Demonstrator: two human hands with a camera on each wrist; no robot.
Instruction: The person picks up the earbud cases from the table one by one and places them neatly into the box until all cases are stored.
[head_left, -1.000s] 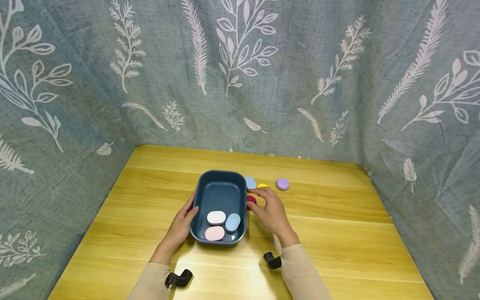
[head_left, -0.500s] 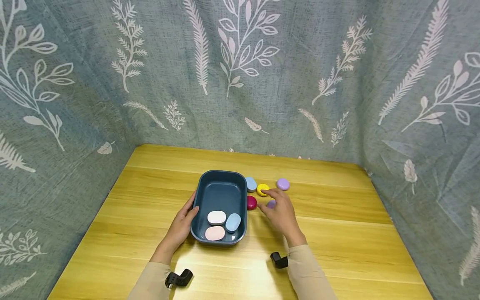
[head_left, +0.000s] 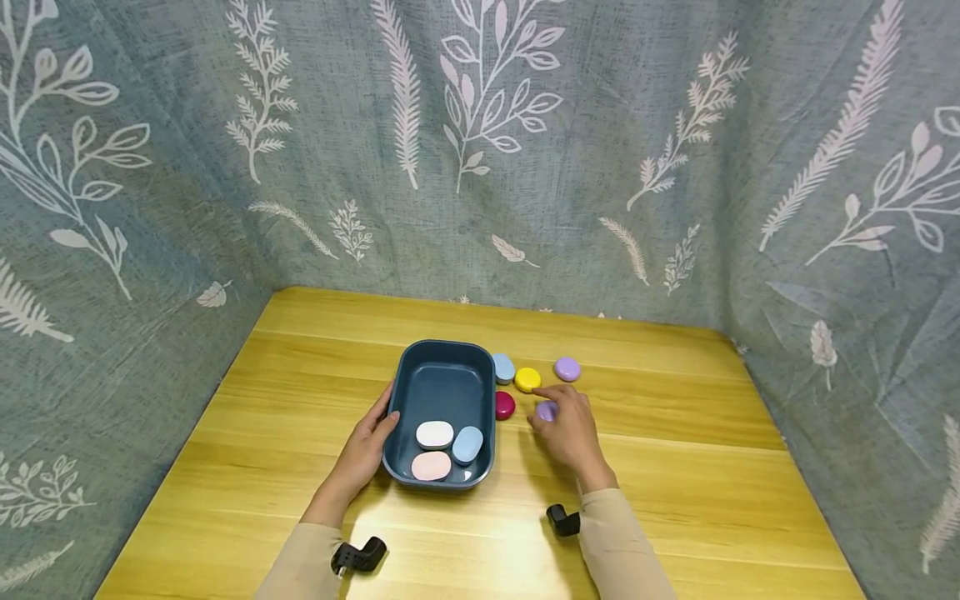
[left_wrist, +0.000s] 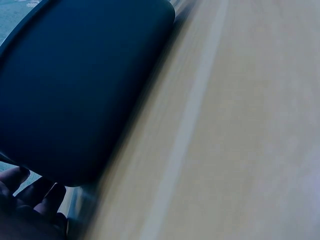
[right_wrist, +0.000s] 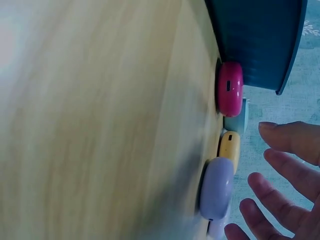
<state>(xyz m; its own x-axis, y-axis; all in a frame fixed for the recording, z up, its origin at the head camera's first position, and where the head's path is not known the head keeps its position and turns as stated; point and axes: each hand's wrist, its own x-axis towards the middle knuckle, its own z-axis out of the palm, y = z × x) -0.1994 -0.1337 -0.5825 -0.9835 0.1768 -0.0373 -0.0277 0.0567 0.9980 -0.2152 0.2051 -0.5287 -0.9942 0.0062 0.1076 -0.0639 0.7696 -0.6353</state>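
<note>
My left hand [head_left: 363,450] grips the left side of a dark blue rectangular tub [head_left: 444,387], thumb over the rim and fingers along the outer wall. A white [head_left: 435,434], a pale pink [head_left: 431,466] and a light blue oval piece [head_left: 467,446] lie inside at its near end. To the right of the tub, my right hand [head_left: 572,429] hovers over a purple round glossy piece [head_left: 547,410]. Its fingers are spread and apart from that purple piece [right_wrist: 217,187] in the right wrist view.
A magenta round piece [head_left: 505,406] and a light blue oval one [head_left: 503,368] lie by the tub's right wall. A yellow round piece [head_left: 528,380] and another purple one [head_left: 567,369] sit farther back. Patterned curtain [head_left: 517,167] surrounds the wooden table [head_left: 675,467].
My right hand has left the magenta piece beside the tub and moved right, over the nearer purple piece. My left hand keeps its grip on the tub.
</note>
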